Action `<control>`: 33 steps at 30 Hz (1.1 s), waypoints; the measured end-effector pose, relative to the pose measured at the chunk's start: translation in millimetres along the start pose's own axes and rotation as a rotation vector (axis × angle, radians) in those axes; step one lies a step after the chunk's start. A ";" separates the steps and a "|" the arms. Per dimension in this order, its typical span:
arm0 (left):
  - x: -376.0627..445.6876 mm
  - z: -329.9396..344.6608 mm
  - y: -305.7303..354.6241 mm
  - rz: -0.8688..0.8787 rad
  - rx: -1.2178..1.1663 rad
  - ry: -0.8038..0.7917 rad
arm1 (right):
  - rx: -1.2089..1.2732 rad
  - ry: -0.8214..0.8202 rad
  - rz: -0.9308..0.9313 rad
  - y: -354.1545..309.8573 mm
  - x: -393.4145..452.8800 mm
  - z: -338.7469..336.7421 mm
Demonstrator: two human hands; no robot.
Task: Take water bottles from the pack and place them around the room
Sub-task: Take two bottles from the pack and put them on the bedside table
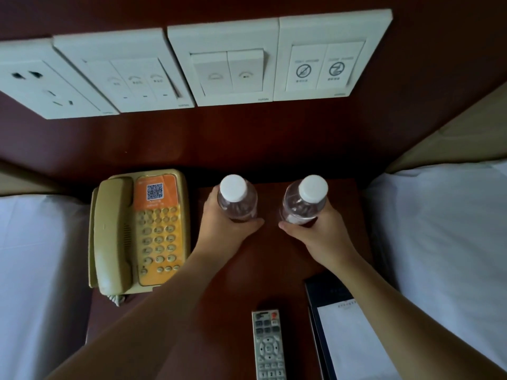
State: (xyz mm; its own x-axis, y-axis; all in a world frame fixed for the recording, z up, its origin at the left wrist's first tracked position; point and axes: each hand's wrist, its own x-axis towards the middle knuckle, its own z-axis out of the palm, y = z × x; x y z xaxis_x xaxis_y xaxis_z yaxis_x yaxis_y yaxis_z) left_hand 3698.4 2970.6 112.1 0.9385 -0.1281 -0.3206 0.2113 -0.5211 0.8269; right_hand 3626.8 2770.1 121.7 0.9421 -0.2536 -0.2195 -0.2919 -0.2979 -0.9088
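Two clear water bottles with white caps stand upright at the back of a dark wooden nightstand. My left hand grips the left bottle around its lower body, thumb wrapped across the front. My right hand grips the right bottle the same way. The bottles' bases are hidden by my hands. The pack is out of view.
A beige telephone with an orange keypad sits left of the bottles. A grey remote and a dark folder with a white notepad lie near the front. White beds flank the nightstand. Wall switches and a socket hang above.
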 end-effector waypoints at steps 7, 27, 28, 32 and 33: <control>22.8 -5.1 6.0 0.046 0.054 -0.082 | -0.012 0.009 -0.038 -4.7 27.5 3.0; 44.7 6.0 19.2 0.106 0.206 -0.254 | -0.205 -0.086 -0.028 -3.2 43.8 -6.1; 45.5 7.7 22.0 0.099 0.216 -0.271 | -0.207 -0.098 -0.021 -3.3 44.3 -7.9; 53.1 9.2 24.5 0.063 0.209 -0.316 | -0.213 -0.115 0.017 -2.4 44.8 -13.9; 53.8 9.5 24.9 0.076 0.216 -0.325 | -0.216 -0.115 0.019 -2.0 44.7 -14.8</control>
State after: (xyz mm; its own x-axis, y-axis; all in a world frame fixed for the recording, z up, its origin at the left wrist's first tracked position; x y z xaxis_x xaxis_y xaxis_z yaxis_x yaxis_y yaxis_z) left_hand 3751.5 2942.8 111.0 0.8064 -0.4156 -0.4206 0.0499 -0.6609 0.7488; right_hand 3667.0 2745.7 118.9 0.9451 -0.1586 -0.2858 -0.3267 -0.4870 -0.8100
